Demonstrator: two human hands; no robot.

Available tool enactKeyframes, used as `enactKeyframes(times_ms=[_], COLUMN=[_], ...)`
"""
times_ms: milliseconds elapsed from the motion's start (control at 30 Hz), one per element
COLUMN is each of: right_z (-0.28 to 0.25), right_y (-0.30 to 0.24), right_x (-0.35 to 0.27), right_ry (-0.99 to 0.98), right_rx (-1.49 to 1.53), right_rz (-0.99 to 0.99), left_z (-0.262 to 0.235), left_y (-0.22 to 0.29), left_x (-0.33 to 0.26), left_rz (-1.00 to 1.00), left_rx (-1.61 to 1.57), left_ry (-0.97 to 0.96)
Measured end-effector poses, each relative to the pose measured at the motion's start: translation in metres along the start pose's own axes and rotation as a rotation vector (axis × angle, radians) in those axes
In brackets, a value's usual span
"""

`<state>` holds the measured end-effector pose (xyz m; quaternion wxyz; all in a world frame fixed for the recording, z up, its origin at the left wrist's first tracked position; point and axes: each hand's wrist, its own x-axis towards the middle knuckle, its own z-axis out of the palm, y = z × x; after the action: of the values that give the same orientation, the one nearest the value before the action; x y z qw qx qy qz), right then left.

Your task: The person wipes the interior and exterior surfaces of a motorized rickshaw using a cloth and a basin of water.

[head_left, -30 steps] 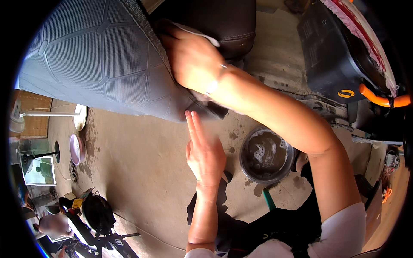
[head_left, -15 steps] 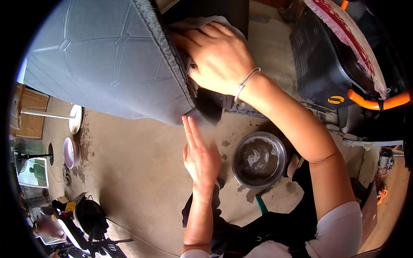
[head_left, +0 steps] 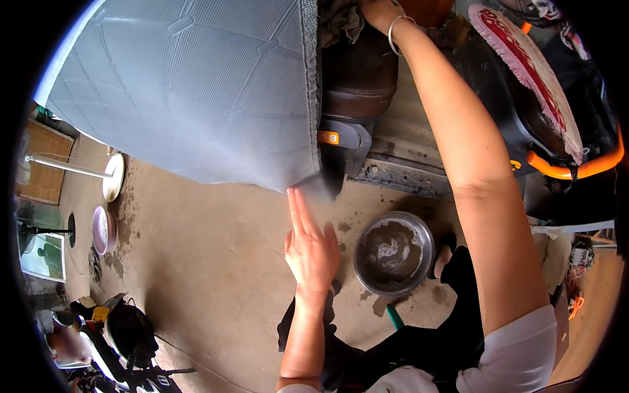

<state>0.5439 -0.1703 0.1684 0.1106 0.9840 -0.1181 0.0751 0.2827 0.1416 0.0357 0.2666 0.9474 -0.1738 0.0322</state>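
Observation:
A large grey mat with a quilted pattern and a dark woven edge stands up at the upper left. At its lower corner is my left hand, two fingers stretched up against it. The thumb side is smeared where it meets the corner, and the hand appears closed on the mat there. My right hand, with a silver bangle, reaches to the top edge, partly cut off. Bunched at its fingers is a grey cloth, which it appears to hold, above a dark brown padded seat.
A metal basin of cloudy, foamy water stands on the floor, a green handle just below it. On the right are a black seat unit with an orange bar and a fringed red-and-white cushion. A motorbike stands lower left.
My right hand has moved up and away from behind the mat's edge, toward the top of the view. The mat's dark edge stands more upright, uncovering the brown seat. My left hand stays at the corner.

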Motion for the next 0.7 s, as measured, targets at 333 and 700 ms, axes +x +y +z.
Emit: enactKeyframes(times_ms=[333, 700], right_z=[0.028, 0.054], right_y=[-0.028, 0.026], right_x=[-0.226, -0.334], right_ry=[0.269, -0.292], right_rx=[1.358, 2.781], right_rz=[0.042, 0.509], left_z=[0.004, 0.019], left_y=[0.0, 0.016], left_x=[-0.005, -0.003], left_rz=[-0.035, 0.135], left_rx=[0.079, -0.188], left_ry=[-0.031, -0.059])
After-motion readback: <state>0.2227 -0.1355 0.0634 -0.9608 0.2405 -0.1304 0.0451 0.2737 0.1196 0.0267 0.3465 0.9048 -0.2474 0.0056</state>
